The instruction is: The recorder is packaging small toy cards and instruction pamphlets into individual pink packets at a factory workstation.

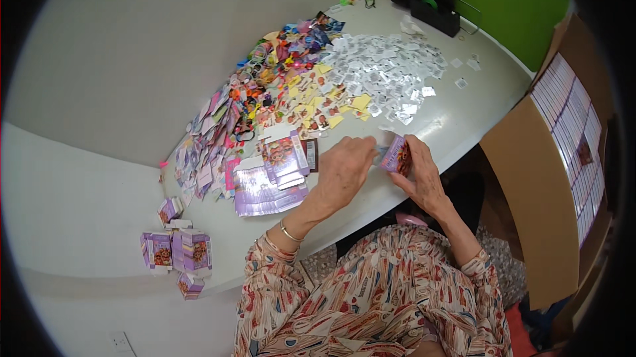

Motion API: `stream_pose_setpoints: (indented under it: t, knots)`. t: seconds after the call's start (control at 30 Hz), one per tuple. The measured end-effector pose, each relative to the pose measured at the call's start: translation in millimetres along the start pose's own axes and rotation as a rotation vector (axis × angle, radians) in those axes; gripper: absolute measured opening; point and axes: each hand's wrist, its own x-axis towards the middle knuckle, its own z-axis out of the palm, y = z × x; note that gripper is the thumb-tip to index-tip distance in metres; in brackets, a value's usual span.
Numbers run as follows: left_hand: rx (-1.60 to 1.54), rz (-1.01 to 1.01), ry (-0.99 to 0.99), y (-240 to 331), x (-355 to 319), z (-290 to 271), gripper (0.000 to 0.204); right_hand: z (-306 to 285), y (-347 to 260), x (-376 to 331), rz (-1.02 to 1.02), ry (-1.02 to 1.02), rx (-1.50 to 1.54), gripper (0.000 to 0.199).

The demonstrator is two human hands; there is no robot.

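Closest to the camera is the person's patterned shirt, and just beyond it 1 small purple box is held up over the near edge of the table. The right hand holds this box, thumb below and fingers around the far side, with a pale flap standing at its upper left end. The left hand is narrow, its fingertips drawn together at that end; a greyish, see-through bit shows between them and the box, but whether they grip it I cannot tell. The step in hand looks like filling or closing the box, and the next move seems to call for a steady right grip while the left fingers tuck things clear of the flap. Left of the hands lie a stack of flat purple cartons and a brown card. Farther out spread yellowish picture pieces, a heap of silvery packets and a bank of bright trinkets. Made-up purple boxes sit at the left end, while a cardboard box on the right holds 2 or more tight rows of purple-and-white pieces.
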Motion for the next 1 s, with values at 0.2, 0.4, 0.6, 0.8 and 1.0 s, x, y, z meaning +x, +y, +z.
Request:
stream_pose_setpoints:
  t: [0.2, 0.4, 0.6, 0.8, 1.0]
  knots:
    - [-0.321, -0.088, 0.140, -36.5, 8.7, -2.2, 0.016, 8.3, 4.9, 0.6, 0.101, 0.010, 0.053, 0.073]
    - [-0.680, -0.580, 0.323, -197.4, 34.5, -16.8, 0.015, 15.5, 13.8, -1.8, 0.124, 0.089, 0.083, 0.071]
    - [-0.485, -0.784, 0.493, -305.4, 34.8, -44.5, 0.017, 23.3, 16.3, -4.6, 0.158, 0.104, 0.103, 0.072]
    - [-0.119, -0.688, 0.457, -365.2, 49.9, -55.1, 0.022, 24.7, 15.5, -3.1, 0.108, 0.121, 0.043, 0.076]
    - [0.309, -0.453, 0.018, -347.4, 67.8, -34.7, 0.028, 22.0, 18.3, -3.1, 0.148, 0.131, 0.007, 0.079]
